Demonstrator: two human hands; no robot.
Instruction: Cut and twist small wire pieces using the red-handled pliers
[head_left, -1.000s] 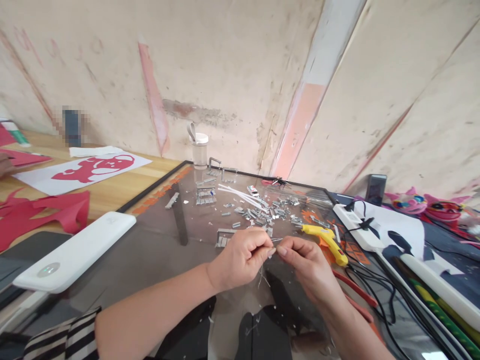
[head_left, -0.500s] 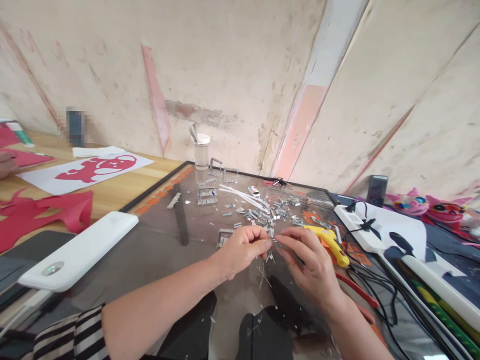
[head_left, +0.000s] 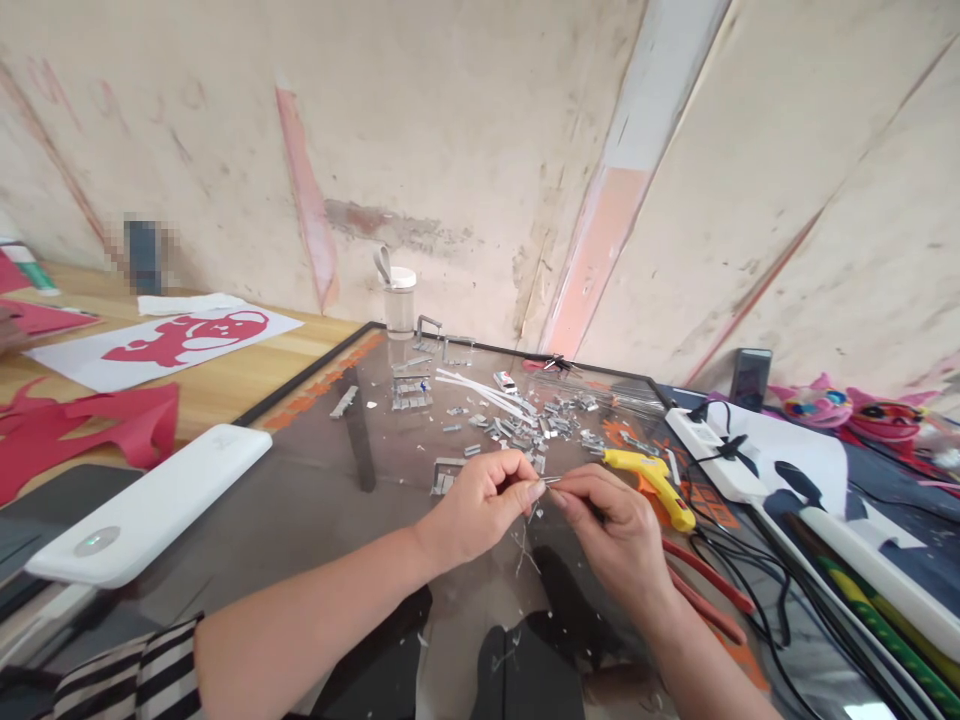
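Over the dark glossy board (head_left: 322, 520), my left hand (head_left: 484, 505) pinches a small thin grey piece (head_left: 551, 480) between thumb and forefinger. From the other side my right hand (head_left: 611, 525) grips the same piece with its fingertips, which are pressed together. The piece is too small to make out fully. Just beyond the hands lies a pile of small grey pieces (head_left: 517, 430), with white strips (head_left: 480, 392) beside it. Grey assembled frames (head_left: 412, 392) stand farther back. Thin pale strands (head_left: 523, 555) lie below my fingers.
To the right are a yellow glue gun (head_left: 652, 478), red-handled pliers (head_left: 709, 590), a white power strip (head_left: 716, 458) and black cables. A white power bank (head_left: 154, 505) lies left. A lidded jar (head_left: 399, 303) stands at the back. Red paper cut-outs (head_left: 90, 425) lie far left.
My right hand has moved slightly left and its fingertips have closed onto the small piece at my left hand. The left hand stays nearly in place.
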